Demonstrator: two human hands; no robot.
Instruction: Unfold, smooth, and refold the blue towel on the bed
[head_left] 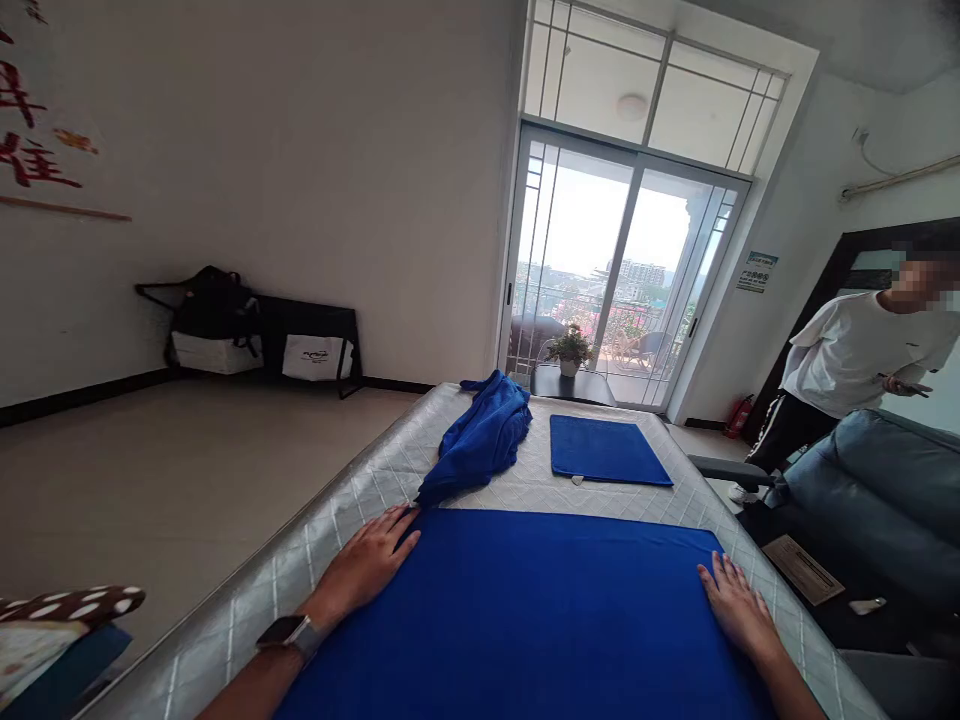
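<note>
Nearest, a large blue cloth [555, 610] lies spread almost smooth on a silvery quilted cover [300, 550], filling the space between the hands from 6 o'clock toward 12. The left hand [367, 560] rests palm down at its 10 o'clock corner and the right hand [739, 605] at its 2 o'clock edge; both are open, fingers loosely spread, gripping nothing. Beyond, at 11 o'clock, a crumpled blue cloth [487, 435] trails its tail to just beside the left fingertips, seemingly the part not yet dealt with. Farther, toward 1 o'clock and apart from both hands, a small blue rectangle [607, 450] lies flat and neat, apparently finished; the large piece looks flattened but unfolded.
</note>
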